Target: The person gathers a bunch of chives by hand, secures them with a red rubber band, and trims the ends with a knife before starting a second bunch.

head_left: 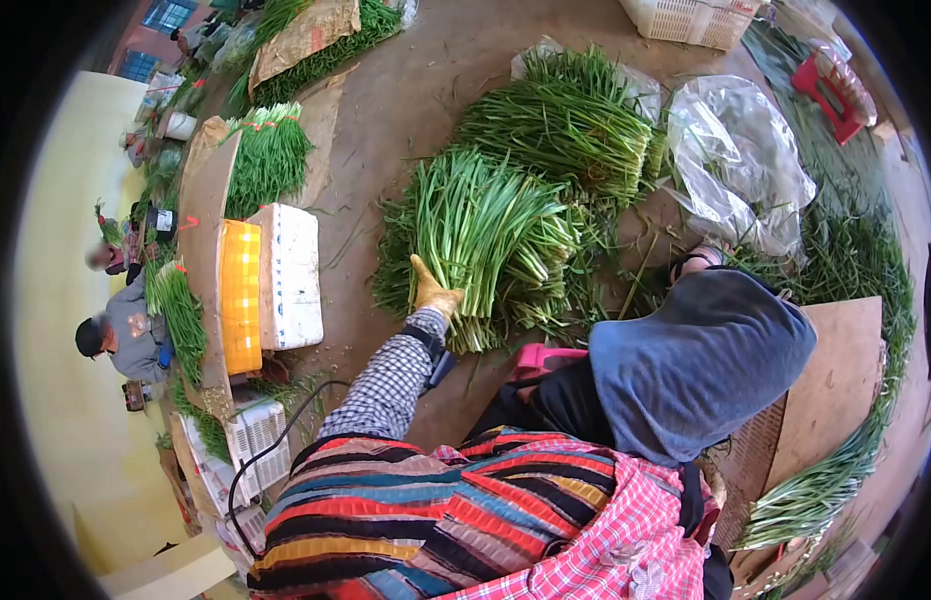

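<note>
Chives point(481, 215), by their look, lie heaped leafy on the floor point(401, 90) at twelve o'clock, pale cut ends slanting toward five. The left hand point(439, 295), in a yellowish glove, rests against the heap's near-left edge, thumb out; its fingers are lost among stalks, so I cannot tell whether it grips. At four o'clock only a sliver of the right hand point(717, 487) seems to show past the checked sleeve; its state is unreadable.

Loose stalks could splay or slide if lifted from one edge, as nothing visible ties them. Tangled leaves could drag along part of the rear heap point(561, 115) at one o'clock, which presses close. The black cable point(234, 490) at eight o'clock could snag during a wide reach.

A polystyrene box point(294, 275) bounds nine o'clock; a crumpled plastic bag point(741, 160) and the person's foot point(698, 262) crowd two to three. Room looks widest toward eleven, across scrap-strewn floor.
</note>
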The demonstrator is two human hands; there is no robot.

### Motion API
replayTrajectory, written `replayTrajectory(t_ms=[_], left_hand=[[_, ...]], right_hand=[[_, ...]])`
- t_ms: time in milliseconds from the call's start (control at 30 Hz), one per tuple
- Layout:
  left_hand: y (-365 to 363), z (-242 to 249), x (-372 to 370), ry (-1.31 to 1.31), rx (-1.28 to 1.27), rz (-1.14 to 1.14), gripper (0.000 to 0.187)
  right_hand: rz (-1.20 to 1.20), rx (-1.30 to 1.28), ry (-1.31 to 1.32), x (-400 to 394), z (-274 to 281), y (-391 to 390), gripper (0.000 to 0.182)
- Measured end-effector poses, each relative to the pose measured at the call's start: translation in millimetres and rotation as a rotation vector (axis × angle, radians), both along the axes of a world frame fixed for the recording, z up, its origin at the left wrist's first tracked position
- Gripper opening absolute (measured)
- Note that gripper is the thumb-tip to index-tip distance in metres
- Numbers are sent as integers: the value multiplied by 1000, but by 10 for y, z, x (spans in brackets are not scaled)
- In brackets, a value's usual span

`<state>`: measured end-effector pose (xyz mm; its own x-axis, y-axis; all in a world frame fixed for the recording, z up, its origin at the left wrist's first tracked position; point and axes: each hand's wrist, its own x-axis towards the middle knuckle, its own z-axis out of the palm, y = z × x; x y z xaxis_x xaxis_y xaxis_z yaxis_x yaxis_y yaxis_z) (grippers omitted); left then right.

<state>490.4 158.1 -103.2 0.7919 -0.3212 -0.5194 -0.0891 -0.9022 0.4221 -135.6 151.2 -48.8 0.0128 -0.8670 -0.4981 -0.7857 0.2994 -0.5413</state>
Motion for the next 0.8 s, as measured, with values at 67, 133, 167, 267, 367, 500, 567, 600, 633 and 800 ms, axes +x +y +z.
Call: replayTrajectory(t_ms=[67, 133, 167, 267, 367, 500, 567, 600, 633, 800], left_hand=[[43, 45, 141, 76, -72, 36, 122], [10, 265, 176, 206, -118, 87, 120], [40, 215, 210, 172, -105, 64, 121], [257, -418, 395, 48, -130, -30, 128], [31, 233, -114, -42, -6, -122, 130], [-24, 236, 71, 29, 143, -170, 121], [-9, 240, 257, -11, 154, -244, 118], [-42, 294, 334, -2, 164, -259, 117], [-59, 346, 395, 7, 174, -273, 117], [-76, 491, 432, 157, -74, -183, 112]], right_hand=[[58, -5, 41, 27, 137, -36, 19], [35, -18, 15, 107, 356, -101, 18], [-59, -38, -67, 158, 521, -143, 18], [-217, -201, -205, 331, 1066, -303, 21], [-221, -384, -282, 609, 1601, -504, 27], [183, -571, -119, 1029, 2173, -779, 23], [381, -612, -16, 1357, 2435, -934, 20], [451, -622, -14, 1630, 2581, -1020, 18], [522, -632, -12, 1897, 2666, -1100, 17], [788, -459, -395, 3006, 2487, -1514, 20]])
